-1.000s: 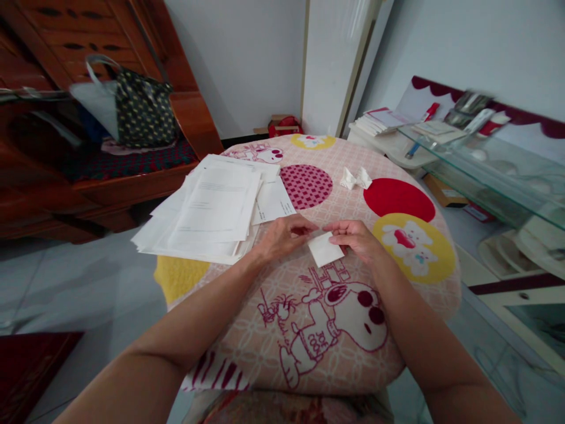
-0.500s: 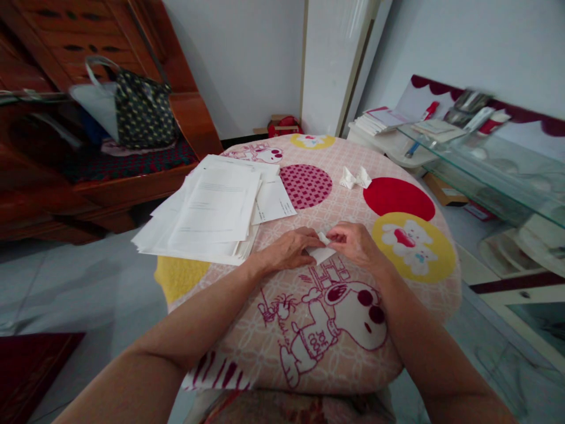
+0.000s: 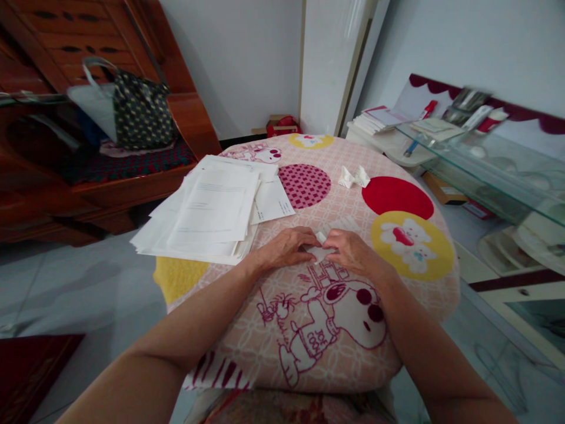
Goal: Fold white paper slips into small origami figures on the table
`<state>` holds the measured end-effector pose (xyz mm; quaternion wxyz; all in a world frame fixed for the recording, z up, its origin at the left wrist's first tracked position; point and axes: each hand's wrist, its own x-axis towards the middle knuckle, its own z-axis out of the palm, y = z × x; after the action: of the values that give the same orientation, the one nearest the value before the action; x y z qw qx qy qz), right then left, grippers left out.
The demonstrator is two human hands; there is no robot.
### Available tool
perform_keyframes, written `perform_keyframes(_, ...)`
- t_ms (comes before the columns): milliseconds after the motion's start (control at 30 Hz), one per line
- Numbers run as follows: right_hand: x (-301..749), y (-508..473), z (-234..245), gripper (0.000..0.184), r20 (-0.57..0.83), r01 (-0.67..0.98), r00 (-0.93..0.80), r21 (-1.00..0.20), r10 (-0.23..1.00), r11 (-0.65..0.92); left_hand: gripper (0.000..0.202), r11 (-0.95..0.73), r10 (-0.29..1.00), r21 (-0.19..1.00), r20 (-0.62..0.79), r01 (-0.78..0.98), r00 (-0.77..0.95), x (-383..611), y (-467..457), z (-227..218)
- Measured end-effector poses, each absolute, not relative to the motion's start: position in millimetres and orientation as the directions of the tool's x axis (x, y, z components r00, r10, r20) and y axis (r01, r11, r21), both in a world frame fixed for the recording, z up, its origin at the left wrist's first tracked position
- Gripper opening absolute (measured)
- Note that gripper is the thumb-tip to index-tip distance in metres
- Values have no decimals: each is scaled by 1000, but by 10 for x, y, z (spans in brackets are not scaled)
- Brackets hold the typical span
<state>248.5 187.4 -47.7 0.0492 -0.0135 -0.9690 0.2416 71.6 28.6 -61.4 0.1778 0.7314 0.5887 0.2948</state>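
Observation:
A small folded piece of white paper [image 3: 321, 253] is held low over the tablecloth [image 3: 247, 330] between my two hands. My left hand [image 3: 289, 247] pinches its left side with thumb and fingers. On the right side, my right hand [image 3: 351, 250] pinches the same paper, its fingertips close to those of my left. The fingers hide much of the paper's edges and folds. Beyond my hands stand two small folded paper shapes [image 3: 354, 176], beside the red circle on the cloth.
A stack of white sheets [image 3: 212, 206] lies left of my hands. A glass shelf [image 3: 485, 159] with cups and papers stands at the right. Bags [image 3: 141, 112] rest on a wooden bench [image 3: 194, 123] at the far left. A red item [image 3: 285, 125] lies behind the table.
My right hand has turned and come down onto the paper's right side, level with my left. The paper now shows a more folded, uneven outline.

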Motion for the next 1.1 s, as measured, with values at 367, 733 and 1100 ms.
perform_keyframes(367, 2475, 1798, -379, 16, 54, -13, -999, -385, 8, 923, 20, -174, 977, 622, 205, 763, 56, 732, 277, -575)
perform_keyframes(733, 2458, 1806, -419, 21, 91, 102, -982, -486, 166, 868, 21, -183, 961, 546, 274, 817, 32, 823, 327, -693)
perform_keyframes(1100, 2407, 1882, -495, 20, -101, 344, -910, -726, 402, 596, 9, 79, 957, 660, 161, 747, -243, 758, 367, -688)
